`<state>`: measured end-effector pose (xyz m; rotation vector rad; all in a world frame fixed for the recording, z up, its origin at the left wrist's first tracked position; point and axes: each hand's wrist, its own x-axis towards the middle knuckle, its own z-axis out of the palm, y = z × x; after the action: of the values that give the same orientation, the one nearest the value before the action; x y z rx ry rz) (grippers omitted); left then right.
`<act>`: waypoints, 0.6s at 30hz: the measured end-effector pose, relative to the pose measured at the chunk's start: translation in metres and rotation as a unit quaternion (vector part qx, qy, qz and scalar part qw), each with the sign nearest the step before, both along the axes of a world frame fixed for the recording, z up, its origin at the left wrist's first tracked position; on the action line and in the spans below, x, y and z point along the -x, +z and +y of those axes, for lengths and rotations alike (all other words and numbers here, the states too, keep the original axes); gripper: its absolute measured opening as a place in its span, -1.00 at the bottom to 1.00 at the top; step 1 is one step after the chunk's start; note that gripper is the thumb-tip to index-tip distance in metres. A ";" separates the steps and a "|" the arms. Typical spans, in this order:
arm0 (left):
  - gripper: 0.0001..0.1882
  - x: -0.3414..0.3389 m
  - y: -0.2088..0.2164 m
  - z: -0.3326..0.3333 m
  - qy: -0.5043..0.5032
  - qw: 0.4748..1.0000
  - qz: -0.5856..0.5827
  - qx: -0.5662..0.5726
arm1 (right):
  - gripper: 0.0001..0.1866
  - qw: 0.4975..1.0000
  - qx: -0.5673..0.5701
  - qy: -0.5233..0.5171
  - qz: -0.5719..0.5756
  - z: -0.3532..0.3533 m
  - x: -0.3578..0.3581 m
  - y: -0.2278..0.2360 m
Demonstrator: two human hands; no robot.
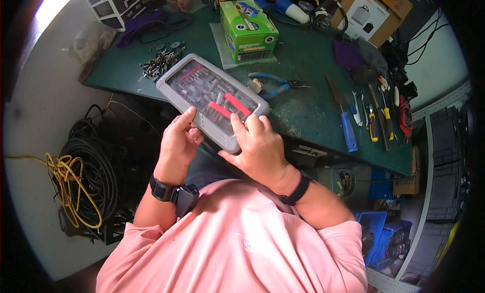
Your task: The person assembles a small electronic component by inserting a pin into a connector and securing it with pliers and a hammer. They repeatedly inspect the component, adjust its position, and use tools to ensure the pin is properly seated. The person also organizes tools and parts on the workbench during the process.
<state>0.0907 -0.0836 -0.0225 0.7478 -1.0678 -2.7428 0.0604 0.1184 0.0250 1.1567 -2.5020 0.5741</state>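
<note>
Both my hands hold a flat grey case [206, 123] with a clear lid, tilted over the front edge of the workbench. Through the lid show many small metal pieces, which look like tool bits, and several red strips. My left hand [178, 139] grips the near long side, its thumb on the rim and its fingers curled beneath. Around the near right end closes my right hand [261, 150], the thumb along the side and fingertips on the lid by the red strips. The case's underside is hidden.
On the green bench [313, 111] lie blue-handled pliers [278, 86], a pile of screws [160, 63] and a green box [247, 33]. Several hand tools [376, 121] lie at the right. Coiled black cable [91, 166] and yellow cord [65, 172] are at the lower left.
</note>
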 end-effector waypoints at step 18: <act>-0.66 -0.008 0.013 -0.018 -0.076 0.992 -0.040 0.089 | -0.20 0.988 0.129 -0.012 -0.082 0.015 -0.007 -0.010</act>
<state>0.0987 -0.1012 -0.0093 0.7873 -1.4195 -2.7105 0.0677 0.1332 0.0151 1.0165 -2.4774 0.9886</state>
